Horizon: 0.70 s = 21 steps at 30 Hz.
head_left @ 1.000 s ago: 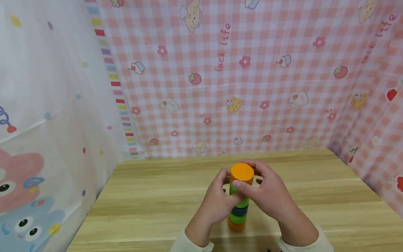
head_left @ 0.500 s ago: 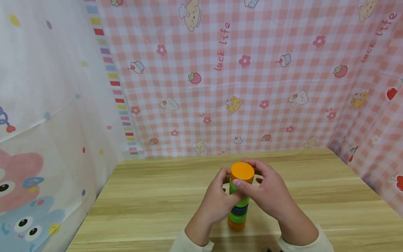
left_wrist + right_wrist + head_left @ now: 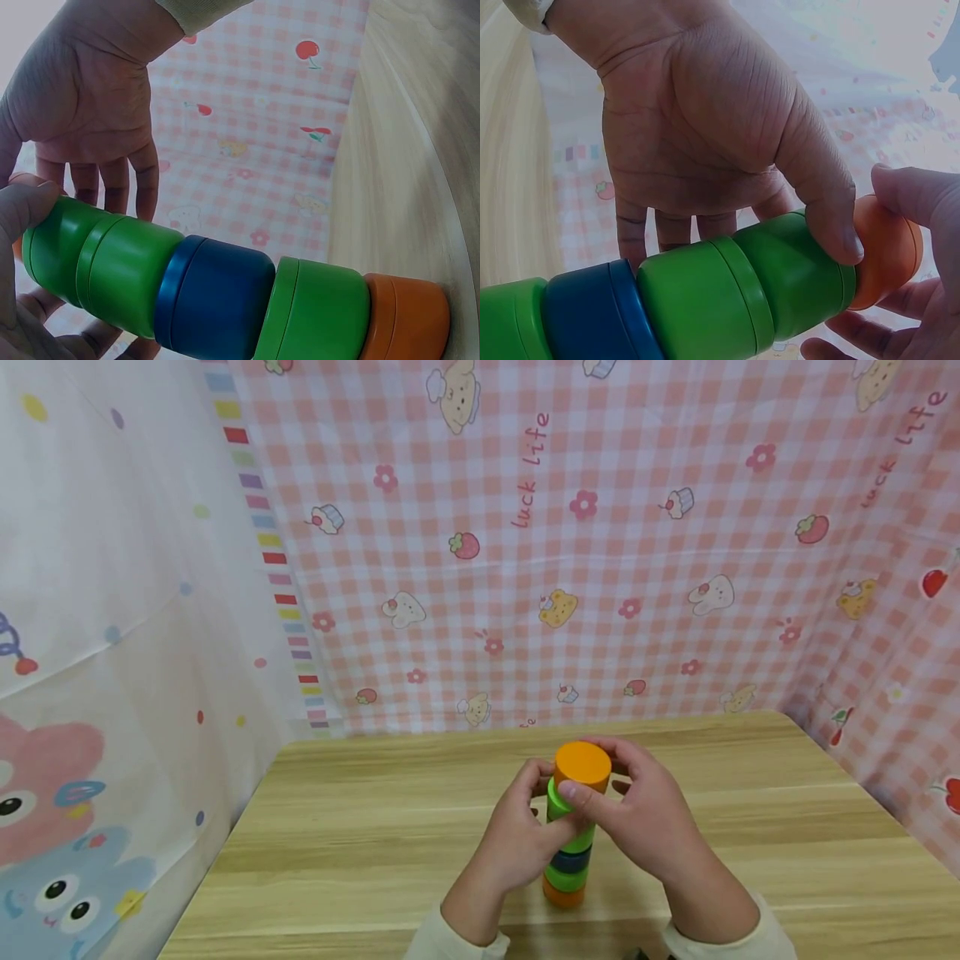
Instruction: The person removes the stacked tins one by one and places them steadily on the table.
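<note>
Stack [image 3: 570,852] of round cups stood upright on the bench [image 3: 360,852] between both hands: orange at the base, then green, blue, two greens, with the orange cup [image 3: 582,767] on top sitting a little off-centre. Left hand [image 3: 517,843] curled round the upper green cups, bracing them; right hand [image 3: 637,818] pinched the orange cup at its rim between thumb and fingers. Cups looked like light, stiff, smooth plastic, likely slippery and easily toppled, so best held by the sides.
</note>
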{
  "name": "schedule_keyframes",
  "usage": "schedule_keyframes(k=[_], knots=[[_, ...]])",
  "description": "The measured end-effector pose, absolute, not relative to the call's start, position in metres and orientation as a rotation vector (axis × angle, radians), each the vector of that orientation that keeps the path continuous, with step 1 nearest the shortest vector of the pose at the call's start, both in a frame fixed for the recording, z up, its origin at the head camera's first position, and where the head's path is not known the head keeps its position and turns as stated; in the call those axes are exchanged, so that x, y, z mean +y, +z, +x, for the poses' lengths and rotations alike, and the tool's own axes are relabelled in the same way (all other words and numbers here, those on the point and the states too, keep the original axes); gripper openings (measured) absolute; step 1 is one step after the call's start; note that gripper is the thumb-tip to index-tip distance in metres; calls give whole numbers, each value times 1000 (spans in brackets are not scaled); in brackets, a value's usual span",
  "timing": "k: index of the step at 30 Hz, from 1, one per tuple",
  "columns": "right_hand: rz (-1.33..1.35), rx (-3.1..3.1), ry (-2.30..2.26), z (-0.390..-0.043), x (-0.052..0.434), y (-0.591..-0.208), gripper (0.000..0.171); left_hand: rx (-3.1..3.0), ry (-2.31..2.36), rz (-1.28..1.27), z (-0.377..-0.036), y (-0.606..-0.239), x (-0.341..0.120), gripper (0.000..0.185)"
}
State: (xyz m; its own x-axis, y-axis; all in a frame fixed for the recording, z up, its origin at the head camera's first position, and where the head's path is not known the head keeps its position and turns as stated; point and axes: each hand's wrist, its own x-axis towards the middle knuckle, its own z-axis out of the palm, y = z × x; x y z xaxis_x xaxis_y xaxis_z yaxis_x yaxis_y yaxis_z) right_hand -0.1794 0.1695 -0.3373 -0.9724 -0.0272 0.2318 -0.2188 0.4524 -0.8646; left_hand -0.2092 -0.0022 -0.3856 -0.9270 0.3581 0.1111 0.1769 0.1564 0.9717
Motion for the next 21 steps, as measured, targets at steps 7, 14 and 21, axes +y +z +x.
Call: schedule_keyframes(k=[7, 14, 21], knots=[[193, -2497, 1551, -179, 171, -337, 60, 2270, 1872, 516, -209, -385, -2, 41], [178, -2480, 1568, -179, 170, -337, 60, 2268, 1867, 512, -210, -386, -2, 40], [160, -2477, 1585, -181, 171, -338, 61, 2272, 1863, 515, -209, -385, -2, 40]])
